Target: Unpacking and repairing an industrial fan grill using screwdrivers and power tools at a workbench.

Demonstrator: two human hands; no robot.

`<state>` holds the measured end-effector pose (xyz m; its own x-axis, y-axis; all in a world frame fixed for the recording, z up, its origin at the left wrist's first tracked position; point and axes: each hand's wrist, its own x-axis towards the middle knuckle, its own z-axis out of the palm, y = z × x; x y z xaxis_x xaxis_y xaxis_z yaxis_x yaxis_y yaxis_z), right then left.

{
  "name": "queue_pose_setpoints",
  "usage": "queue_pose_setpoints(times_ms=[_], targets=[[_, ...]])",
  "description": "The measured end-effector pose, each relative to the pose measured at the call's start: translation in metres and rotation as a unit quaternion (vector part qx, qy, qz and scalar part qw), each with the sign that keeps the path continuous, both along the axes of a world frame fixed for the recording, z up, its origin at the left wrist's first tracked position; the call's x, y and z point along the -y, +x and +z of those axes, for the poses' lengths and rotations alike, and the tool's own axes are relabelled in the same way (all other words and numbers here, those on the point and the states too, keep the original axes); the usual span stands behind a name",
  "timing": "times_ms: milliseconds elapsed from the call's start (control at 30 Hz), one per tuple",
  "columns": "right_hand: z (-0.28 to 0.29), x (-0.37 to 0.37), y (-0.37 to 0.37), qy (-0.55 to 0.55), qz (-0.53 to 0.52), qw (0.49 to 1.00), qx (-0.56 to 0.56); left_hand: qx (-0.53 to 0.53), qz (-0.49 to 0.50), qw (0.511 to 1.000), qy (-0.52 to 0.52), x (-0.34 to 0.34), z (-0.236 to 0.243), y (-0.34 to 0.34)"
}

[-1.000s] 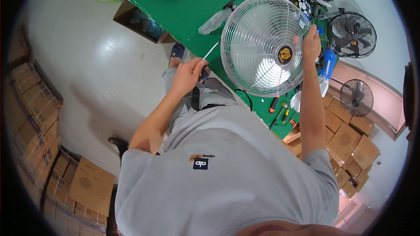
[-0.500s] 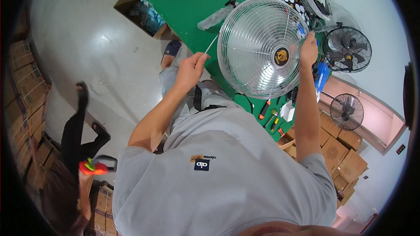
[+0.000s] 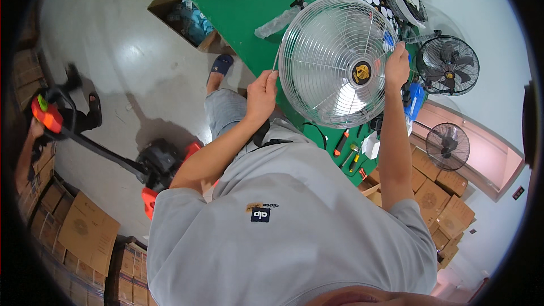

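A round fan with a silver wire guard and a black-and-gold centre badge stands over the green table, its front turned toward me. My left hand is closed on the end of a thin metal strip, which runs up along the guard's left rim. At the opposite rim, my right hand grips the guard's edge, thumb uppermost. Behind the guard, the blades are only faintly seen, and the fan's base is hidden.
Screwdrivers and other hand tools lie on the green table. Black fans hang at the right wall. An open carton stands left of the table. Behind my left side, a person handles a red-and-black pallet jack.
My left hand has moved up and right, bringing the strip from sticking out to close along the rim. The fan has shifted slightly left. A pallet jack has come into view.
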<state>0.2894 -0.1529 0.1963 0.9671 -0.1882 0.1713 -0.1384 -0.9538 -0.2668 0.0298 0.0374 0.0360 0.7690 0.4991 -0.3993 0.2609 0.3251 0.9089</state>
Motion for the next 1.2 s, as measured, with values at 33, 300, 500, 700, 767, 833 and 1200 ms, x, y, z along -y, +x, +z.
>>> queue_pose_setpoints(times_ms=[33, 300, 500, 700, 767, 833, 1200], targets=[[0.0, 0.001, 0.0, -0.005, 0.002, 1.0, 0.001, 0.0, 0.001, 1.0, -0.001, 0.0, 0.002, 0.0], [-0.004, 0.012, 0.006, -0.017, 0.015, 1.0, -0.009, -0.005, -0.04, 0.991, 0.13, -0.023, -0.001, -0.005], [-0.003, 0.009, 0.002, -0.007, 0.018, 1.0, -0.004, -0.031, -0.073, 0.99, 0.119, -0.034, 0.017, -0.006], [-0.001, 0.006, -0.001, -0.007, 0.009, 1.0, 0.007, -0.016, 0.107, 0.992, 0.059, 0.014, 0.029, 0.011], [-0.002, 0.003, -0.003, 0.001, 0.016, 1.0, -0.001, -0.025, 0.088, 0.991, 0.101, 0.014, 0.032, 0.026], [-0.011, 0.016, 0.002, -0.003, 0.03, 0.999, 0.013, -0.013, 0.098, 0.986, 0.136, 0.009, 0.037, 0.035], [-0.001, 0.001, 0.0, 0.008, 0.009, 1.0, -0.01, -0.054, -0.113, 0.992, 0.03, -0.091, 0.028, 0.091]])
